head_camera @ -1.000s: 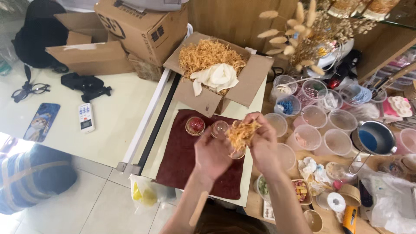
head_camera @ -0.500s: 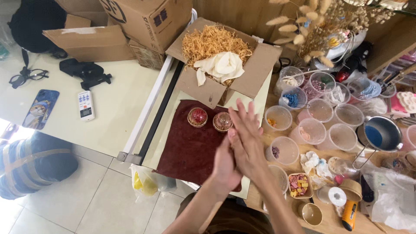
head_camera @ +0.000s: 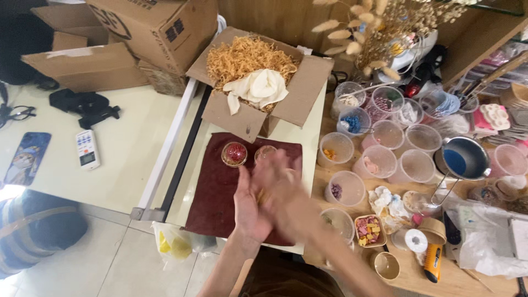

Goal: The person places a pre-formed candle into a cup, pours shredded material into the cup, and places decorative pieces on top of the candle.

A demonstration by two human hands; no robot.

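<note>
My left hand [head_camera: 247, 204] and my right hand [head_camera: 287, 193] are pressed palm to palm over a dark red cloth mat [head_camera: 215, 204]. The right hand is motion-blurred. A small wad of orange shredded filler [head_camera: 260, 196] shows between the palms. Just beyond the fingers, on the mat, sit a round clear dome with red contents [head_camera: 234, 153] and a second clear dome [head_camera: 264, 153], partly hidden by my fingers. Behind the mat stands an open cardboard box [head_camera: 300, 102] full of the same orange shreds [head_camera: 242, 55], with a cream cloth [head_camera: 257, 88] on top.
Several clear plastic cups [head_camera: 379, 159] with beads and bits crowd the wooden bench at the right, beside a metal pot with blue inside [head_camera: 461, 159]. Cardboard boxes [head_camera: 159, 27], a remote [head_camera: 87, 148], a phone [head_camera: 22, 157] and glasses [head_camera: 14, 114] lie at the left. Dried grasses [head_camera: 374, 27] stand behind.
A second ago my hands held a loose tuft of orange shreds above the mat. They have since closed flat together on it and are moving against each other, lower and nearer to me.
</note>
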